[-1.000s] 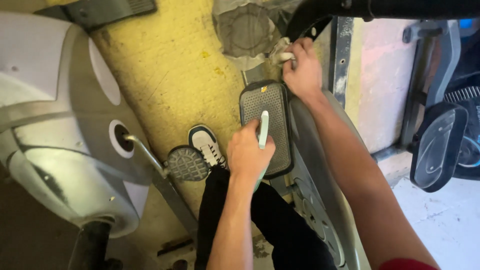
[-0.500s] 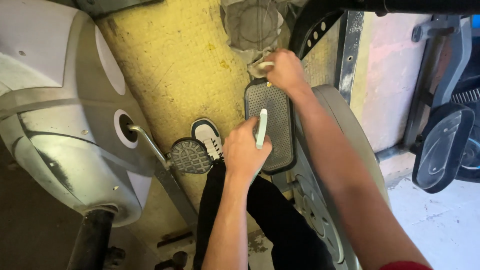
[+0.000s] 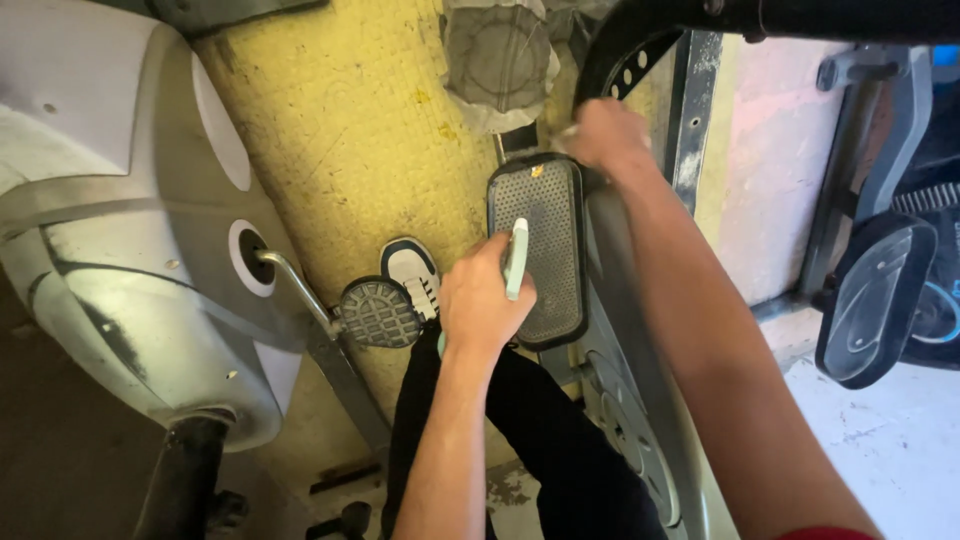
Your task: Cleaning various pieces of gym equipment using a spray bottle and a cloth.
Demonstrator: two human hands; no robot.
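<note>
- The left hand [image 3: 478, 300] is clenched around a pale green tool [image 3: 516, 258], whose long axis runs up and down, nearly parallel to the long side of the black pedal [image 3: 540, 250].
- The tool lies against the pedal's left half, its tip toward the pedal's far end.
- The right hand [image 3: 605, 135] sits at the pedal's far right corner, its fingers curled on something small and pale; what it is I cannot tell.
- The left hand is nearer the pedal's middle, the right nearer its top edge.
- A shoe [image 3: 412, 275] and a round pedal [image 3: 378, 313] lie just left of the left hand, on the yellow mat [image 3: 350, 130].
</note>
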